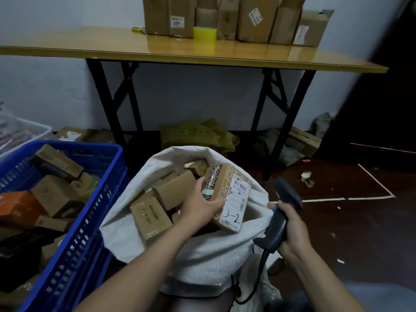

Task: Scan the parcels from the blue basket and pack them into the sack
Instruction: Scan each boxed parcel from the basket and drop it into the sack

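Two hands are busy: the left hand (pixel 200 207) grips a labelled parcel (pixel 227 197) over the open white sack (pixel 202 255), and the right hand (pixel 292 230) is curled around a scanner (pixel 281 212). The blue basket (pixel 90 221) stands left, holding more boxes.

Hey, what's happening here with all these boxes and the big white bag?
A person is sorting parcels. Their left hand holds a labelled parcel, marked "3-2", over the open mouth of a white sack that already has several boxes in it. Their right hand grips a handheld scanner beside the sack. The blue basket on the left still holds plenty of parcels. More boxes stand on the table behind.
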